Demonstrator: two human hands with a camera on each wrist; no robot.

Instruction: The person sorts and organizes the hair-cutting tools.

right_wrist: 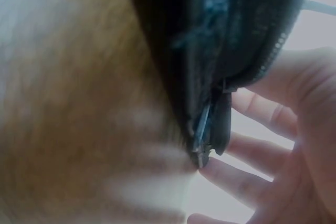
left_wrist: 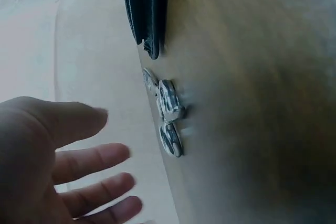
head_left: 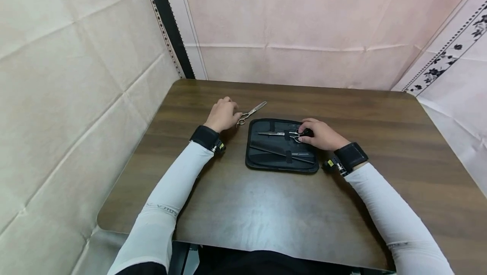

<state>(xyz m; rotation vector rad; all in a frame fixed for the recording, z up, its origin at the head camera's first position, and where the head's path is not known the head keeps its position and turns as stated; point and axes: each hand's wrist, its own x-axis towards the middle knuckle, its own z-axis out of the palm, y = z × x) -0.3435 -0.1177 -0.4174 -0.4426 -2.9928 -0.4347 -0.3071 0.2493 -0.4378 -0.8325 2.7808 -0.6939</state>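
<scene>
A black zip case [head_left: 258, 156] lies opened flat on the table. Strapped in it are a pair of scissors [head_left: 272, 133], its blades pointing left, and a dark comb [head_left: 266, 149] below them. My right hand [head_left: 321, 134] reaches over the case's right side, thumb and fingertips pinching the scissors' finger rings. From the right wrist, the case's zipped edge [right_wrist: 283, 35] hides the thumb tip. Left of the case, silver thinning scissors [head_left: 254, 111] lie on the table. Beside their handles is my left hand [head_left: 222, 115], its fingers loosely extended and apart from the rings [left_wrist: 169, 100].
The wooden table [head_left: 228, 207] has rounded corners, with its front edge close to the person's body. Pale cloth sheets [head_left: 304, 25] hang behind and beside it. Both wrists wear black straps [head_left: 351, 155] with small cameras.
</scene>
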